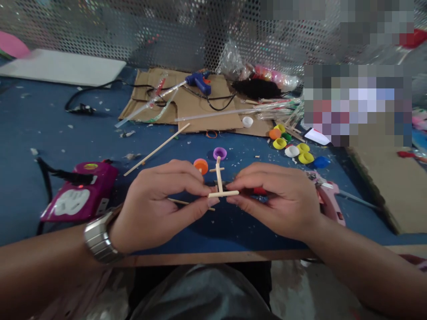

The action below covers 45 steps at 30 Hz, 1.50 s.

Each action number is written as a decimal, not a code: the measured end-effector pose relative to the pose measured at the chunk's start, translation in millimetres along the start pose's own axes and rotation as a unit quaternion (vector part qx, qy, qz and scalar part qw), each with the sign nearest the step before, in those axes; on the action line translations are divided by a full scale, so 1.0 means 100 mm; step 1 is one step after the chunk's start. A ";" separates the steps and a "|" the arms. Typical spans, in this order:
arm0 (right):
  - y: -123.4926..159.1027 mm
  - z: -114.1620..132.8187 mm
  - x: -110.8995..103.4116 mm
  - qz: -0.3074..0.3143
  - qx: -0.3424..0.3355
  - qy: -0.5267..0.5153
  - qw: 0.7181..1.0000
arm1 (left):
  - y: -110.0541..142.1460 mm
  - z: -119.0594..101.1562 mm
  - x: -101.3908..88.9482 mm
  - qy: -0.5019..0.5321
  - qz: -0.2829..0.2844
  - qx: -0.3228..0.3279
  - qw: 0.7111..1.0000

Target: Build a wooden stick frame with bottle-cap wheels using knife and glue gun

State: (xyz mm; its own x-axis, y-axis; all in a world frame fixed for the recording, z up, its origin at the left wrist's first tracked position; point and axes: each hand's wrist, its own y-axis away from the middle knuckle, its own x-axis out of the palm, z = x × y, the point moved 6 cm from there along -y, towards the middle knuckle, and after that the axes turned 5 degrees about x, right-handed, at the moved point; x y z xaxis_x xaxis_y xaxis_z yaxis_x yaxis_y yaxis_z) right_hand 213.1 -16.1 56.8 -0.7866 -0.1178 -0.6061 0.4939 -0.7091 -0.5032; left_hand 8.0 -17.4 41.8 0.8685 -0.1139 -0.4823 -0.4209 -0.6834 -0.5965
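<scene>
A small wooden stick frame (219, 180), one long stick with short crosspieces, is held up over the blue table between my hands. My left hand (163, 200) pinches the near crosspiece at its left end, thumb below and fingers above. At the right end, my right hand (276, 195) closes thumb and forefinger on the same crosspiece. Just beyond the frame are a purple bottle cap (220, 154) and an orange bottle cap (200, 166); whether the orange one touches my left fingers I cannot tell. A red object (260, 191) is partly hidden behind my right fingers.
A magenta power strip (80, 191) sits left, a pink glue gun (330, 200) right. Behind lie a loose stick (156, 150), cardboard (210, 104) with a blue glue gun (199, 82), and several bottle caps (292, 151). A brown board (396, 191) lies far right.
</scene>
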 end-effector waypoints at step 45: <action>-0.02 0.02 0.03 0.034 0.025 -0.022 0.999 | -0.01 -0.02 0.02 0.020 0.020 -0.005 1.000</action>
State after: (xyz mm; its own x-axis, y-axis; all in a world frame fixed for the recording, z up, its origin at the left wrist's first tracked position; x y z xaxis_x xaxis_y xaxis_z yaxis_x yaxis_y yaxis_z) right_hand 208.8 -16.3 57.6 -0.7674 -0.1966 -0.6103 0.5292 -0.7317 -0.4296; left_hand 10.9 -18.8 42.8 0.8615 -0.1696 -0.4786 -0.4523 -0.6848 -0.5714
